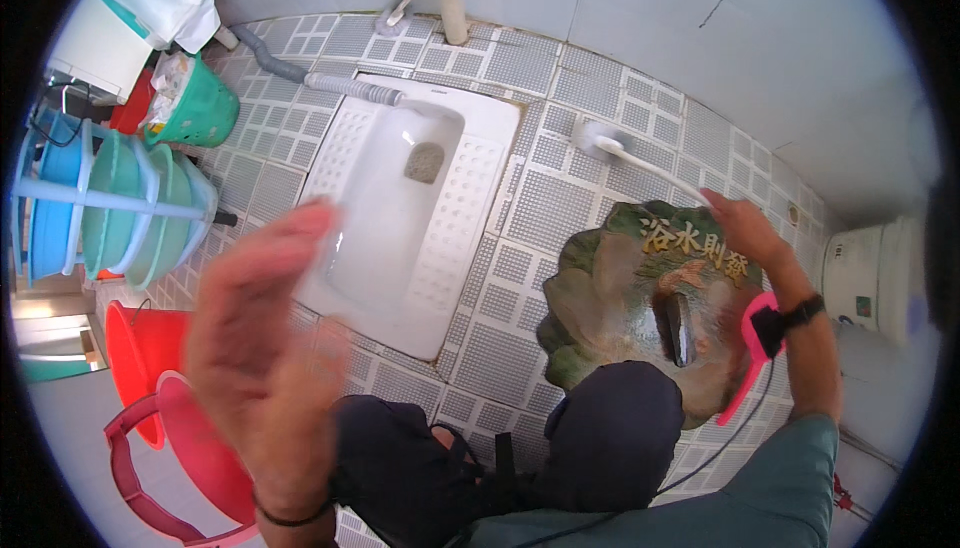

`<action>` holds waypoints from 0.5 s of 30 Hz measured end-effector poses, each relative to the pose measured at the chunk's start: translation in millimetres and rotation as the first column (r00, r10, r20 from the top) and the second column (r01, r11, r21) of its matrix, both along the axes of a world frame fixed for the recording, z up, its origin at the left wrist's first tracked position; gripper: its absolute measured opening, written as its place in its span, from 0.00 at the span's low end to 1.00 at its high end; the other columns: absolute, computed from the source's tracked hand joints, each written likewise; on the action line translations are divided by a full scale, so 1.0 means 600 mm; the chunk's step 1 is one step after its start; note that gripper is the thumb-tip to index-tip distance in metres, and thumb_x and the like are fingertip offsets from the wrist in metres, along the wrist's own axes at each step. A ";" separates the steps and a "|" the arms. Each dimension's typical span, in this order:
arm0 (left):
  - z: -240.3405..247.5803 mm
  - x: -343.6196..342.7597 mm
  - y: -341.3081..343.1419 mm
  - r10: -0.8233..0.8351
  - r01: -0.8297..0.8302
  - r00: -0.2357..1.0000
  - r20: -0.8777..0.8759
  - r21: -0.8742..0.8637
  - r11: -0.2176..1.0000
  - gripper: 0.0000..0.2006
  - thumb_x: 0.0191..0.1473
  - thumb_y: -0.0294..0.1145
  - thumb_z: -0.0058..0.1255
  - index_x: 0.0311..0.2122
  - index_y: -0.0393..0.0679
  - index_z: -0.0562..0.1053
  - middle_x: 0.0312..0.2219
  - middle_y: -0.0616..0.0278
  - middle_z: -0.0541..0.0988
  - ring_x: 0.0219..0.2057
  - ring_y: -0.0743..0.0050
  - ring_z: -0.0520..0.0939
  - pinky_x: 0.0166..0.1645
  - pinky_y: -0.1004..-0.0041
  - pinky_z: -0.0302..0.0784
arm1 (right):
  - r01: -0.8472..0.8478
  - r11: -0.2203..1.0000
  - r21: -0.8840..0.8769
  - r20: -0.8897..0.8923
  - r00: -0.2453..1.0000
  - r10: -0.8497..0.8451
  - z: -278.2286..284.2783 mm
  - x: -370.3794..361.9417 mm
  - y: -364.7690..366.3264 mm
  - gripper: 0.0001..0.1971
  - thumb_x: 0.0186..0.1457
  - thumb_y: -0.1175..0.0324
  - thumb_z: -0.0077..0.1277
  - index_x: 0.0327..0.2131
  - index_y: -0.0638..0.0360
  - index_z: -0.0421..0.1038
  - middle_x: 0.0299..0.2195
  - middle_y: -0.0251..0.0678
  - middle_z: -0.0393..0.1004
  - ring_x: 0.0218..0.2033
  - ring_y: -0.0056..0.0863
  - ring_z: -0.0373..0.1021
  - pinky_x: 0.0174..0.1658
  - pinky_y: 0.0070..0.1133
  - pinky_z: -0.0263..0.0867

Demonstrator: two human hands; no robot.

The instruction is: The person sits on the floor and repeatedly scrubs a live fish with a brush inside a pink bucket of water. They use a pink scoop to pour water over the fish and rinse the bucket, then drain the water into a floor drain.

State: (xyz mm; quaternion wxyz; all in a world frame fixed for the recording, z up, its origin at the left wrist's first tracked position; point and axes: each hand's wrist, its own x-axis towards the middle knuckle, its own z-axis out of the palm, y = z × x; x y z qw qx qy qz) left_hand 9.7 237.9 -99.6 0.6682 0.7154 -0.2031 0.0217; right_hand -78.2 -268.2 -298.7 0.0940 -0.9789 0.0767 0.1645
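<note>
While the right hand (740, 230) grips the white handle of a toilet brush (600, 138), its fingers curled shut around the near end, the brush head rests on the tiled floor (545, 213) just right of the squat toilet (420, 218), at the far side of the scene. The left hand (265, 338) hangs blurred in the foreground, open and flat, fingers spread and holding nothing, in front of the toilet's near left edge. A green decorated mat (610, 288) lies under the right forearm, with the person's dark-trousered knees (610, 428) nearest. For scrubbing to go well, the grip probably wants to stay firm and low on the handle so the bristles press flat into the grooves of the tiles; short strokes toward the bowl would likely keep splashes off the mat. Red buckets (150, 368) sit at the near left, stacked teal basins (130, 208) further left.
</note>
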 end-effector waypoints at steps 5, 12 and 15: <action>-0.079 -0.018 -0.093 -0.126 0.046 0.933 -0.337 -0.236 0.971 0.16 0.47 0.15 0.49 0.44 0.34 0.70 0.45 0.50 0.76 0.50 0.64 0.76 0.60 0.64 0.65 | -0.113 0.994 -0.004 -0.120 0.986 0.112 -0.019 0.163 0.167 0.21 0.57 0.75 0.42 0.55 0.52 0.63 0.30 0.48 0.74 0.31 0.48 0.72 0.31 0.38 0.67; -0.069 -0.008 -0.031 -0.057 -0.039 0.909 -0.413 -0.220 0.975 0.14 0.48 0.14 0.48 0.42 0.33 0.71 0.43 0.53 0.77 0.47 0.73 0.75 0.56 0.68 0.67 | -0.069 0.996 -0.050 -0.084 0.994 0.065 -0.017 0.107 0.108 0.20 0.57 0.75 0.43 0.54 0.51 0.63 0.29 0.49 0.75 0.32 0.49 0.72 0.32 0.42 0.67; -0.053 -0.001 -0.020 -0.030 -0.105 0.897 -0.441 -0.278 0.955 0.13 0.49 0.14 0.48 0.42 0.33 0.71 0.42 0.53 0.78 0.44 0.76 0.75 0.51 0.72 0.69 | -0.029 0.994 -0.106 -0.125 0.992 0.015 0.005 0.059 0.077 0.23 0.56 0.74 0.45 0.56 0.50 0.61 0.29 0.49 0.74 0.32 0.49 0.73 0.32 0.42 0.68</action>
